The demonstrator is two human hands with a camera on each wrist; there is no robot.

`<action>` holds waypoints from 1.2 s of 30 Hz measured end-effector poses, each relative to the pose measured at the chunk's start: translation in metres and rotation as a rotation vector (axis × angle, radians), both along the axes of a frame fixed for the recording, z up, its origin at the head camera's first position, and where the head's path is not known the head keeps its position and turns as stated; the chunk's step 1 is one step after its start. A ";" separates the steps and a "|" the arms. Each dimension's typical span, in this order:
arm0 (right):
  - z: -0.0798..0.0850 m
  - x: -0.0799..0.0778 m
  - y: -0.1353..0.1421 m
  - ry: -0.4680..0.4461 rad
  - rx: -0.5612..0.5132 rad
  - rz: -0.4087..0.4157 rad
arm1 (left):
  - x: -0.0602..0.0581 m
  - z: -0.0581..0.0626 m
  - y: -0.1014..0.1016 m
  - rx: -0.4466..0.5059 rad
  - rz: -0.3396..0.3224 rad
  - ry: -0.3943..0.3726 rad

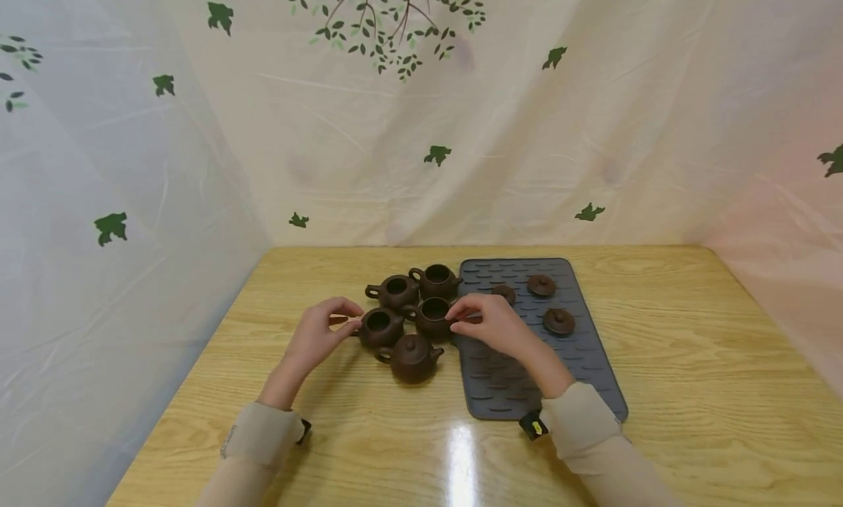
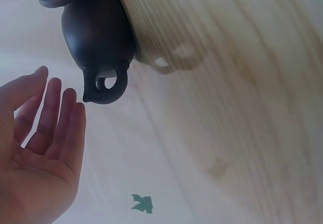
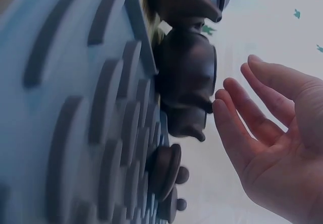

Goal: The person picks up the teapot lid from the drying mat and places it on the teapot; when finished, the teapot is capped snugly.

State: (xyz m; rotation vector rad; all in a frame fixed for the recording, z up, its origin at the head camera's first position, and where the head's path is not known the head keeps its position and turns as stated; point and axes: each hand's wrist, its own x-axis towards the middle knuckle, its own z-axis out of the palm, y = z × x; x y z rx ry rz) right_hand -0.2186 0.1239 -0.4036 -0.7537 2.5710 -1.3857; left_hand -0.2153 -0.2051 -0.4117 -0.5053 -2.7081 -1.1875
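Note:
Several dark brown clay teapots stand close together in the middle of the table. In front is a teapot wearing its lid (image 1: 413,361); the others stand uncovered. My left hand (image 1: 320,331) hovers beside the handle of the leftmost uncovered teapot (image 1: 380,330), fingers loosely bent. The left wrist view has a teapot (image 2: 98,30) just beyond the fingertips, its looped handle towards the hand. Near the spout side of the middle uncovered teapot (image 1: 431,324) is my right hand (image 1: 490,323), thumb and fingers apart around nothing. Its fingertips (image 3: 219,105) lie right by a spout in the right wrist view.
A grey ridged mat (image 1: 507,390) lies right of the teapots, under my right forearm. On it are three loose lids: one (image 1: 541,284) at the back, another (image 1: 559,321) to the right, and a third (image 1: 503,294) partly behind my right hand. A patterned curtain (image 1: 369,178) hangs behind the table.

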 end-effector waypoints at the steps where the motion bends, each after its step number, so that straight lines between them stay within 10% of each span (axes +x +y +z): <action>1: -0.001 0.000 0.002 0.001 0.001 -0.005 | 0.000 0.000 0.000 -0.005 0.004 0.003; 36: -0.020 -0.014 0.060 -0.070 0.137 -0.226 | -0.007 -0.007 -0.001 -0.108 0.059 -0.130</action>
